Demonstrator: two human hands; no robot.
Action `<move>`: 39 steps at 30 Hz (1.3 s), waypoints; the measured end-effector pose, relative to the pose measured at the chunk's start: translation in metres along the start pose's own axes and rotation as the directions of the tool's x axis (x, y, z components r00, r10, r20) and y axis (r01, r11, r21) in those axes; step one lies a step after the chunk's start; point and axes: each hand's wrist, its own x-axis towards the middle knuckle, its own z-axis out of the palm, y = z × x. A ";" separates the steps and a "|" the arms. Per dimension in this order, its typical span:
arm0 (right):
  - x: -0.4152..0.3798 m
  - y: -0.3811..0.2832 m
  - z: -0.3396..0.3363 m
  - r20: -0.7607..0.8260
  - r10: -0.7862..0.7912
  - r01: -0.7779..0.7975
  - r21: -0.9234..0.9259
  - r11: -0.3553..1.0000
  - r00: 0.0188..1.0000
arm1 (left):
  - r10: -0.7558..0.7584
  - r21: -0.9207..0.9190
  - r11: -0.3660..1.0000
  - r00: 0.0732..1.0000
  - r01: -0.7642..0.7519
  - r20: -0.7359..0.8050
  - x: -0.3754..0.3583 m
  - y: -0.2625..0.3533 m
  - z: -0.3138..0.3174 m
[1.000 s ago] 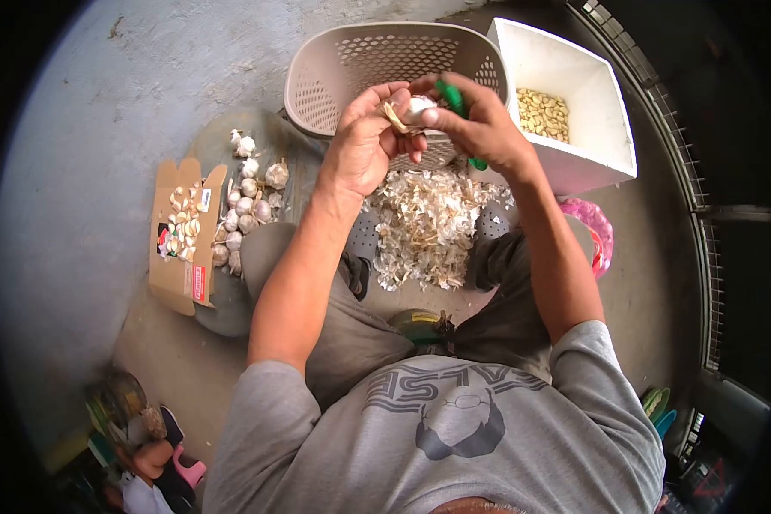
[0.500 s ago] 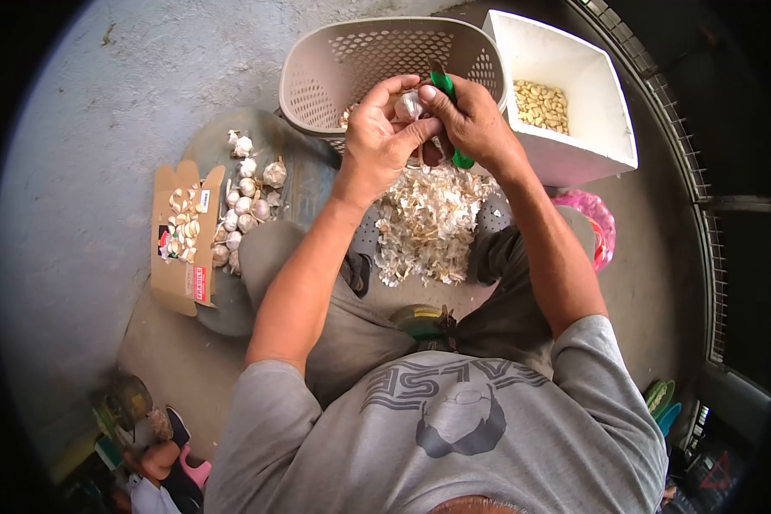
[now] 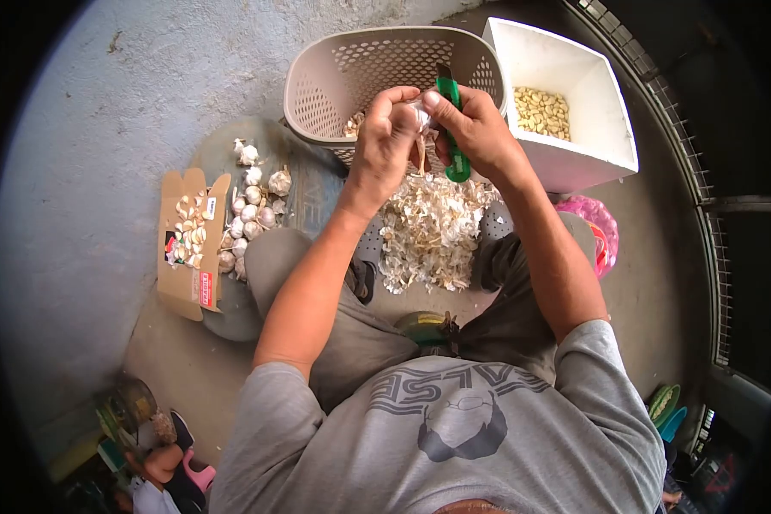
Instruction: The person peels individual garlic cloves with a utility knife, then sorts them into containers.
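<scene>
My left hand (image 3: pixel 379 158) is closed around a garlic bulb (image 3: pixel 422 115) in front of the perforated basket (image 3: pixel 304 98). The bulb's dry stem (image 3: pixel 421 152) points down between my hands. In my right hand (image 3: pixel 487 141) is a green utility knife (image 3: pixel 457 163), held nearly upright with its dark blade end up. My right thumb touches the bulb, and the fingers behind it are partly hidden. Below my hands lies a heap of papery garlic skins (image 3: pixel 433 231) between my shoes.
Whole garlic bulbs (image 3: pixel 250 214) lie on a round grey surface at left, beside a cardboard piece (image 3: pixel 180 283) bearing loose cloves (image 3: pixel 190 231). Peeled cloves (image 3: pixel 541 113) fill part of a white foam box (image 3: pixel 574 64). A pink bag (image 3: pixel 595 224) lies at right. Another person (image 3: pixel 158 471) is at lower left.
My hands have turned the bulb, so its stem now hangs downward. The knife stands more upright and shows more of its handle. The whole view has shifted slightly.
</scene>
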 end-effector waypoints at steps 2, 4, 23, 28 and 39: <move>0.003 0.006 0.001 0.019 -0.064 0.064 -0.040 0.997 0.998 | -0.152 -0.116 0.981 0.988 0.154 0.028 0.006 -0.002 -0.006; 0.003 0.013 0.004 -0.067 -0.114 0.106 -0.115 0.988 0.991 | -0.151 -0.145 0.979 0.987 0.141 -0.062 0.007 -0.009 -0.007; 0.006 0.017 0.013 -0.002 -0.339 0.311 -0.388 0.868 0.941 | -0.239 -0.524 0.845 0.953 0.110 -0.184 0.006 -0.021 -0.020; -0.002 -0.002 0.004 0.100 0.056 -0.044 -0.121 0.992 0.993 | -0.253 -0.581 0.810 0.940 0.077 -0.228 0.010 -0.013 -0.022; 0.000 -0.008 -0.025 0.416 0.171 0.046 -0.463 0.885 0.893 | -0.209 -0.592 0.804 0.961 0.062 -0.183 0.015 -0.021 -0.043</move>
